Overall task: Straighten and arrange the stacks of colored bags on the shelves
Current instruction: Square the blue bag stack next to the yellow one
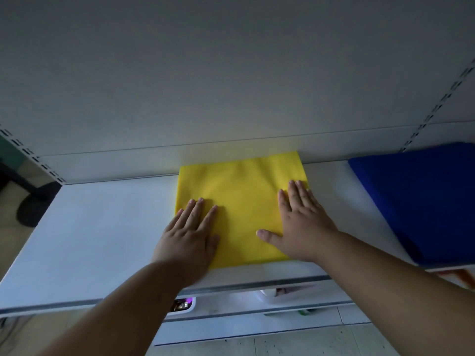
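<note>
Head view: the yellow bag stack (241,201), set mid-shelf against the far wall with the blue stack (421,201) to its right, is pressed flat under the left hand (189,236) and right hand (302,224), fingers straight, apparently to smooth and square it.

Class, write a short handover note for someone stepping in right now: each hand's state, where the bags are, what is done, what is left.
Left hand: open, flat on the yellow bags, near their left edge.
Right hand: open, flat near their right edge.
Yellow bags lie mid-shelf, back edge at the rear panel.
Blue bags sit apart at the right, skewed.
Done: yellow looks flat.
Left: probably square up blue.
</note>
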A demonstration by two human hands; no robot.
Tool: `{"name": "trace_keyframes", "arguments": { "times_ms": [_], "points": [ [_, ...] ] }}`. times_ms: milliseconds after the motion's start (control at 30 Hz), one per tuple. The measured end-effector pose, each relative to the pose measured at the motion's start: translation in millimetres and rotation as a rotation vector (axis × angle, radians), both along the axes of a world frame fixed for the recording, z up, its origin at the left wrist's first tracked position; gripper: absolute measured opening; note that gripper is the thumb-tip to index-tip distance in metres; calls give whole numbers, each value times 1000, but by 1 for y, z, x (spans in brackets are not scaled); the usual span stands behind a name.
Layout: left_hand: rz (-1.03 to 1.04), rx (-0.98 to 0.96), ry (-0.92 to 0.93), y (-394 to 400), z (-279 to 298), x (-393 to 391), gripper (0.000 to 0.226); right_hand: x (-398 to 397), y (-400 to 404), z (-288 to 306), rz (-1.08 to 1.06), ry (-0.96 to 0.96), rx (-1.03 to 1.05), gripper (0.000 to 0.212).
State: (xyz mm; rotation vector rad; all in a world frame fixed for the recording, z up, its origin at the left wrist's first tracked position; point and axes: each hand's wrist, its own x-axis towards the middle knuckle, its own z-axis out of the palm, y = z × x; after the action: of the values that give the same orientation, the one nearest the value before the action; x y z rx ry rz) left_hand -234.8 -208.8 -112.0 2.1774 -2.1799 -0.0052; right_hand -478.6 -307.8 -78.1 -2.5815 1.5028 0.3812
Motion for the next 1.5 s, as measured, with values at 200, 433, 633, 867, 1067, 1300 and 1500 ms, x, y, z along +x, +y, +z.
{"name": "trace_keyframes", "arguments": {
  "times_ms": [200, 433, 633, 867, 1067, 1300, 1500],
  "points": [
    [27, 60, 29, -1, 11, -6, 83, 3, -1, 16, -29, 38, 70, 111],
    [31, 201, 39, 1, 27, -6, 71, 9, 33, 59, -32, -169, -125, 80],
    [-88, -105, 148, 15, 58, -15, 62, -17, 71, 111, -156, -414, -391, 63],
    [-321, -148, 165, 11, 84, -92, 48, -73, 88, 132, -289, -453, -480, 55],
    [-403, -137, 168, -5, 82, -166, 44, -146, 69, 134, -323, -462, -474, 52],
    [-304, -13, 178, -41, 71, -287, 46, -251, 23, 128, -236, -459, -374, 56],
    [-61, 150, 319, -60, 47, -356, 49, -311, -8, 116, -144, -488, -272, 55]
  ]
}}
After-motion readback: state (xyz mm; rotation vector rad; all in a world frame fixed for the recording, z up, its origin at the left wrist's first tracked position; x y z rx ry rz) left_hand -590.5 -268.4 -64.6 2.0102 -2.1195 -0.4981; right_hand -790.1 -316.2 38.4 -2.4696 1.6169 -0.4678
